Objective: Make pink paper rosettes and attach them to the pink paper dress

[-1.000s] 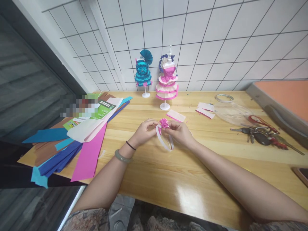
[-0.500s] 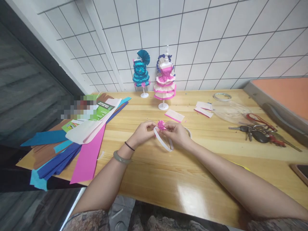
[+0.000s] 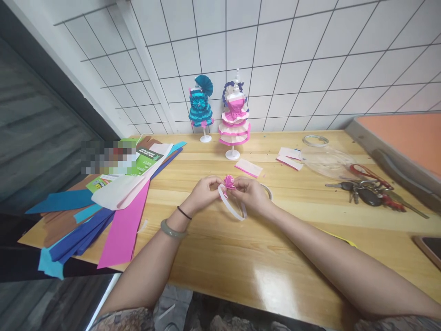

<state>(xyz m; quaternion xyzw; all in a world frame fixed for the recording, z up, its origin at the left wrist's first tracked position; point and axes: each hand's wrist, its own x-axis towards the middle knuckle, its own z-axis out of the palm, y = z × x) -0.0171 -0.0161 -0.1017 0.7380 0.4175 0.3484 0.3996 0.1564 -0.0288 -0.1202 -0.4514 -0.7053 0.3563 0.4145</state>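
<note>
Between my two hands is a small pleated pink paper piece [image 3: 228,182], pinched from both sides above the wooden table. My left hand [image 3: 206,192] grips its left side, where a curved white strip [image 3: 230,208] also starts. The strip loops down and back up beneath my right hand [image 3: 253,195], whose fingers are closed on the pink piece's right side. Part of a tape roll [image 3: 267,191] shows behind my right hand. Beyond the hands, a cream paper piece with a pink edge [image 3: 248,168] lies flat.
Two small stands wear paper dresses, one teal [image 3: 200,109], one pink and cream [image 3: 234,124]. Coloured paper strips [image 3: 124,230] lie left. Right are cut papers [image 3: 289,162], a tape roll [image 3: 315,140], clear plastic [image 3: 325,162], keys [image 3: 369,196], a phone [image 3: 430,248] and an orange-topped object [image 3: 406,142].
The pink pleated piece has turned slightly between my fingers and looks more fanned upward. The view has shifted a little; both hands keep their hold.
</note>
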